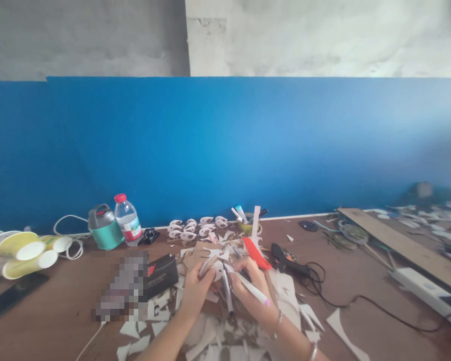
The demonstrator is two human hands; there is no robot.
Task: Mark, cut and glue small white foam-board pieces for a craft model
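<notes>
My left hand (pixel 198 283) is closed on a small white paper cutout (pixel 218 271) with a dark dot on it, pinched between thumb and fingers. In my right hand (pixel 251 281) is a white marker pen (pixel 256 291) with a pink end; its tip points at the cutout, though I cannot tell whether they touch. A second white pen (pixel 227 293) with a dark end lies between my hands. White paper scraps (pixel 206 336) spread below and around both hands. Behind them stand several similar white cutouts (pixel 206 228) with dark dots, grouped near the blue partition.
A bottle (pixel 128 220) and a teal container (pixel 105 233) stand back left, paper cups (pixel 26 253) farther left. A black box (pixel 161 277) lies left of my hands. To the right are an orange-red piece (pixel 257 254), a black glue gun (pixel 291 261) with its cord, and a power strip (pixel 428 296).
</notes>
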